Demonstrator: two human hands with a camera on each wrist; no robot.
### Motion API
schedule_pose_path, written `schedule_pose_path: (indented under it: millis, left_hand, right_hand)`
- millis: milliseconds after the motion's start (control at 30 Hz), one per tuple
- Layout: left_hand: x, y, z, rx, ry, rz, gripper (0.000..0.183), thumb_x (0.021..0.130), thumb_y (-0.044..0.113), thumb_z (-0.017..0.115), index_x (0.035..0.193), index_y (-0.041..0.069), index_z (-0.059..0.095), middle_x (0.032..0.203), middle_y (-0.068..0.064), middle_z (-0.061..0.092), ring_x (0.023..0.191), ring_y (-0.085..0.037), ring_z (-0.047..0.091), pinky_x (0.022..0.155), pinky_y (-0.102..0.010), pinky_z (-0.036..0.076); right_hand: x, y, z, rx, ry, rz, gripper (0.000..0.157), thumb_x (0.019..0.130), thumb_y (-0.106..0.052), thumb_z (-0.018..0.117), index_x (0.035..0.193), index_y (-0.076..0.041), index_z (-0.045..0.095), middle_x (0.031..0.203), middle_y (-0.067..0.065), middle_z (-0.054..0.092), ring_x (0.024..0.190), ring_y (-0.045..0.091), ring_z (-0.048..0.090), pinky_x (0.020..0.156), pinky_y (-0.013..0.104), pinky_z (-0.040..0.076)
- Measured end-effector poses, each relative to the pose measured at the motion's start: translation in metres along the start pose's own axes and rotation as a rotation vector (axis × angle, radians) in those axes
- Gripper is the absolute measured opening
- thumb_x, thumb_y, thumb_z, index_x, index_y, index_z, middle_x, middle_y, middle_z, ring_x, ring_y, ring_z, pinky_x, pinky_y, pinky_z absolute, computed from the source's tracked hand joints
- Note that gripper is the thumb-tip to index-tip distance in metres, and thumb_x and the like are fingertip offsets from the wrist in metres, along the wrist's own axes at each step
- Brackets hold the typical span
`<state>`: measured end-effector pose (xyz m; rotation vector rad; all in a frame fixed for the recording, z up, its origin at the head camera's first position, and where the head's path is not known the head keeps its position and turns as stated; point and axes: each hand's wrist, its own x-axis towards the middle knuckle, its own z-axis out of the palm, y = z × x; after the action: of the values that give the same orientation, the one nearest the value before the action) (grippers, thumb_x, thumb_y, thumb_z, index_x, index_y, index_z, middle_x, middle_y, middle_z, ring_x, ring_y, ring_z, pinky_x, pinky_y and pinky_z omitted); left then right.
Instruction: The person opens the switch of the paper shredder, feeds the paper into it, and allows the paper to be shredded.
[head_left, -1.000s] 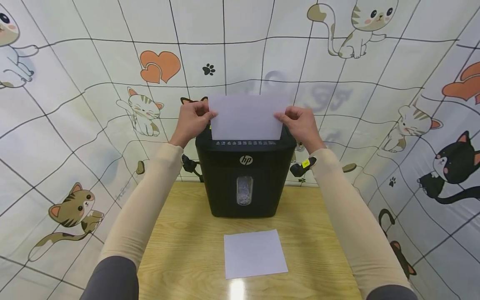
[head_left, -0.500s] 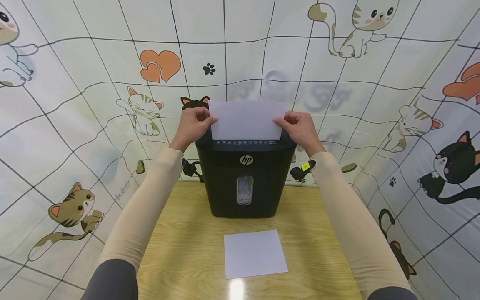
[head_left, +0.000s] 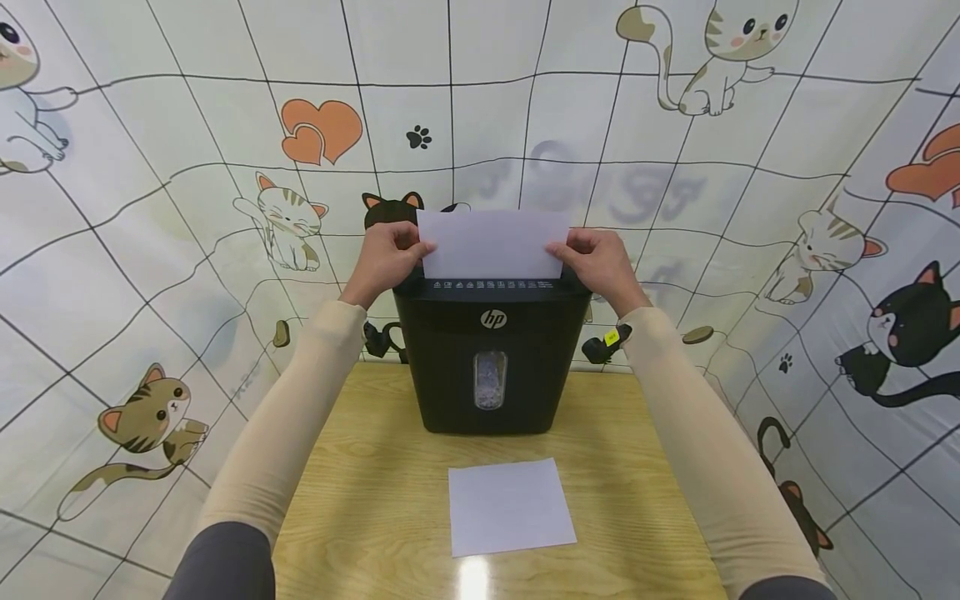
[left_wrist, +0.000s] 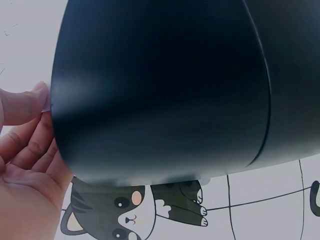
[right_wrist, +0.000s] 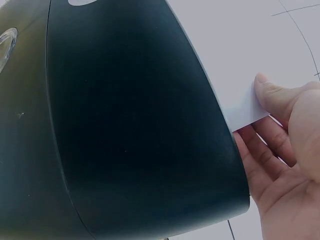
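Note:
A white sheet of paper (head_left: 491, 246) stands upright in the top of a black HP paper shredder (head_left: 450, 358), its lower part hidden inside. My left hand (head_left: 385, 258) pinches the sheet's left edge between thumb and fingers. On the other side my right hand (head_left: 600, 260) pinches the right edge; the right wrist view shows the thumb (right_wrist: 272, 95) on the front of the paper and the fingers behind. Much of the left wrist view is filled by the shredder's dark front (left_wrist: 160, 90), with the left hand (left_wrist: 30, 150) at its edge.
A second white sheet (head_left: 512, 508) lies flat on the wooden table (head_left: 360, 467) in front of the shredder. Shreds show through the shredder's small window (head_left: 490, 381). Behind stands a white wall covering (head_left: 495, 117) with cat prints.
The upright sheet has sunk lower into the shredder, so less of it shows. Both hands have moved down with it, still pinching its edges. The sheet on the table has stayed put.

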<state>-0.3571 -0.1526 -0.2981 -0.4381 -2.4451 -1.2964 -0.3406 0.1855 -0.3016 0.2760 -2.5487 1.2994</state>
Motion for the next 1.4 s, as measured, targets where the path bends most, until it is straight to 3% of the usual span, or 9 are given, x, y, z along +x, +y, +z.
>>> schedule_pose_path:
  millis: [267, 500, 833, 1200, 1400]
  left_hand:
    - [-0.0019, 0.0002, -0.0003, 0.000, -0.009, 0.004, 0.017, 0.096, 0.022, 0.074, 0.093, 0.005, 0.072, 0.091, -0.016, 0.077, 0.075, -0.023, 0.070, 0.072, -0.030, 0.048]
    - [-0.0041, -0.0046, -0.0006, 0.051, -0.028, 0.014, 0.018, 0.095, 0.023, 0.075, 0.091, 0.006, 0.072, 0.086, -0.014, 0.076, 0.075, -0.020, 0.067, 0.073, -0.031, 0.047]
    - [-0.0055, -0.0071, -0.0040, 0.022, -0.052, 0.027, 0.016, 0.095, 0.023, 0.075, 0.094, 0.008, 0.071, 0.088, -0.013, 0.076, 0.077, -0.020, 0.070, 0.076, -0.031, 0.051]
    - [-0.0084, -0.0063, -0.0043, 0.015, -0.066, 0.042, 0.027, 0.094, 0.029, 0.075, 0.113, 0.010, 0.074, 0.104, -0.010, 0.073, 0.094, -0.021, 0.066, 0.088, -0.039, 0.049]
    - [-0.0091, -0.0037, -0.0051, -0.029, -0.106, 0.076, 0.038, 0.094, 0.032, 0.076, 0.124, 0.010, 0.070, 0.123, -0.013, 0.071, 0.117, -0.027, 0.066, 0.104, -0.045, 0.051]
  right_hand:
    - [0.0001, 0.0007, 0.0006, -0.013, -0.001, -0.010, 0.043, 0.093, -0.051, 0.071, 0.115, -0.014, 0.077, 0.113, 0.010, 0.075, 0.099, 0.020, 0.062, 0.086, 0.035, 0.046]
    - [-0.0010, 0.0057, 0.0022, -0.073, -0.027, -0.020, 0.037, 0.095, -0.047, 0.071, 0.106, -0.012, 0.077, 0.105, 0.011, 0.075, 0.094, 0.023, 0.061, 0.081, 0.037, 0.045]
    - [-0.0047, 0.0080, -0.0001, -0.061, -0.030, -0.021, 0.035, 0.094, -0.047, 0.072, 0.100, -0.012, 0.074, 0.103, 0.010, 0.073, 0.096, 0.023, 0.062, 0.085, 0.040, 0.047]
    - [-0.0081, 0.0082, -0.0044, -0.031, -0.067, -0.025, 0.044, 0.091, -0.055, 0.072, 0.121, -0.022, 0.072, 0.117, 0.005, 0.072, 0.107, 0.021, 0.065, 0.096, 0.043, 0.050]
    - [-0.0091, 0.0055, -0.0061, -0.029, -0.112, -0.057, 0.055, 0.091, -0.058, 0.071, 0.132, -0.022, 0.066, 0.131, 0.003, 0.067, 0.119, 0.022, 0.062, 0.106, 0.048, 0.048]
